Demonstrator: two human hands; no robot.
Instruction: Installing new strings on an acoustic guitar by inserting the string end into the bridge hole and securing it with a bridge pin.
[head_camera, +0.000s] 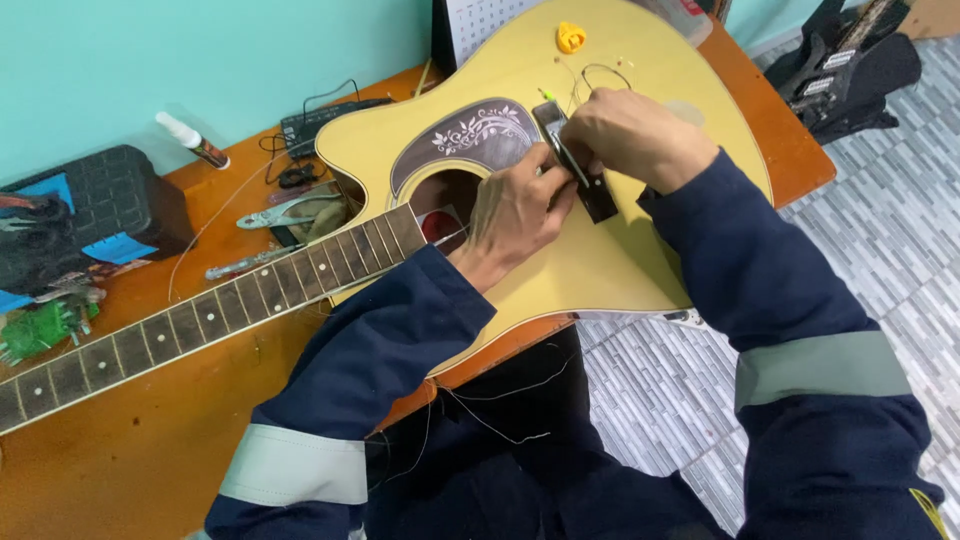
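A pale yellow acoustic guitar (590, 260) lies flat on an orange-brown workbench (150, 440), its neck (200, 315) running left. My left hand (515, 210) rests on the body beside the sound hole (450, 190), fingertips pinched at the dark bridge (590, 185). My right hand (630, 135) is closed over the bridge's upper end, gripping something small there; a thin wire string (600, 72) loops up from under it. What exactly the fingers pinch is hidden. A yellow string winder (570, 37) lies on the guitar's far end.
Pliers (285, 210), a screwdriver-like tool (245, 262), a black case (100, 205), a green tool (40, 330), a small bottle (192, 140) and a black power strip (320, 118) sit on the bench. Black electric guitars (850, 70) lie on the grey tiled floor (900, 240) at right.
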